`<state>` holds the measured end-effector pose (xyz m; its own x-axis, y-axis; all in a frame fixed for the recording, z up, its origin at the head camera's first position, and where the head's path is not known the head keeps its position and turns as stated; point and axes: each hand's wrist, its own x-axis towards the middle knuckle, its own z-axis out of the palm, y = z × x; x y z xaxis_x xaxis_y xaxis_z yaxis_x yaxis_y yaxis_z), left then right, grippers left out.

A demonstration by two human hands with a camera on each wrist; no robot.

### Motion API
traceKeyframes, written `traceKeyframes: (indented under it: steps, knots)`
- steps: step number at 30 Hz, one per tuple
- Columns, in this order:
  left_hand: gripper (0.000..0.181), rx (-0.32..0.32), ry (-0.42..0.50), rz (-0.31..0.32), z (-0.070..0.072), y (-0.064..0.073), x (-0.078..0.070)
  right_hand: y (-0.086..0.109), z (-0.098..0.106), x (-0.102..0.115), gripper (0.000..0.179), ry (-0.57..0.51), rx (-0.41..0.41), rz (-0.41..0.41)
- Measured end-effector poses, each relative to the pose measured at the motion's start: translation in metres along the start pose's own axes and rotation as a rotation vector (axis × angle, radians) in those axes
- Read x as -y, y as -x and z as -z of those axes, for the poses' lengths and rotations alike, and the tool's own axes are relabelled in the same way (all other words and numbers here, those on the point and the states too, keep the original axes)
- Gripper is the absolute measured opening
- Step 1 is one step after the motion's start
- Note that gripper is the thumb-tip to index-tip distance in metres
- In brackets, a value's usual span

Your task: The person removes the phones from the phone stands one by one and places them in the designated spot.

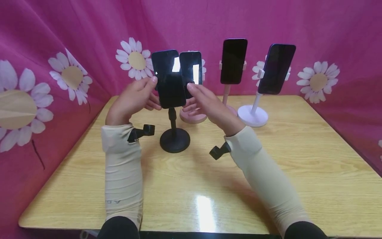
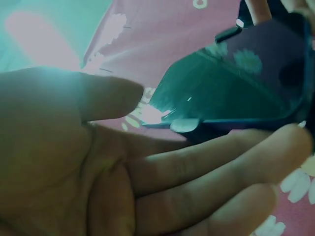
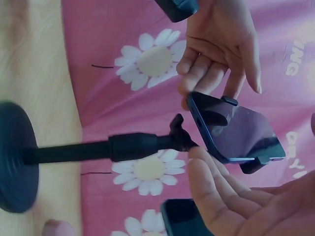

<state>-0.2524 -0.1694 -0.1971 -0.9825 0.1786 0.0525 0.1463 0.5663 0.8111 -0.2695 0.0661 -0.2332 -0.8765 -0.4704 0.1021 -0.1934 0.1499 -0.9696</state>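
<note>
A dark smartphone (image 1: 167,83) sits tilted in the clamp of a black phone stand (image 1: 174,140), its glossy screen facing me. My left hand (image 1: 132,101) is at the phone's left edge, thumb apart from the loosely extended fingers (image 2: 221,182), which reach along its side. On the other side is my right hand (image 1: 212,108), its fingers (image 3: 209,184) extended by the phone's lower right edge. In the right wrist view, the black clamp (image 3: 254,165) grips the phone's edges, and neither hand is wrapped round the phone.
Behind my right hand, a second phone (image 1: 191,66) stands over a pink base (image 1: 193,117). Further right are a phone (image 1: 234,61) on a pink stand and another phone (image 1: 277,68) on a white stand (image 1: 253,116). A pink flowered cloth (image 1: 209,20) backs the wooden table (image 1: 179,186).
</note>
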Motion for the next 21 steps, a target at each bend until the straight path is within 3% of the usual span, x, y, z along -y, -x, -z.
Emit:
traceKeyframes:
  steps: [7,13,21]
  knots:
    - [0.042,0.086,-0.103,-0.125,-0.010,0.009,-0.011,0.027,0.012,0.007,0.063,0.101,0.030,0.038]
    - [0.038,0.147,-0.148,-0.223,-0.026,0.013,-0.023,0.045,0.025,0.006,0.057,0.217,-0.008,0.085]
    - [0.043,0.179,-0.177,-0.297,-0.041,0.021,-0.039,0.067,0.042,0.015,0.056,0.270,0.047,0.133]
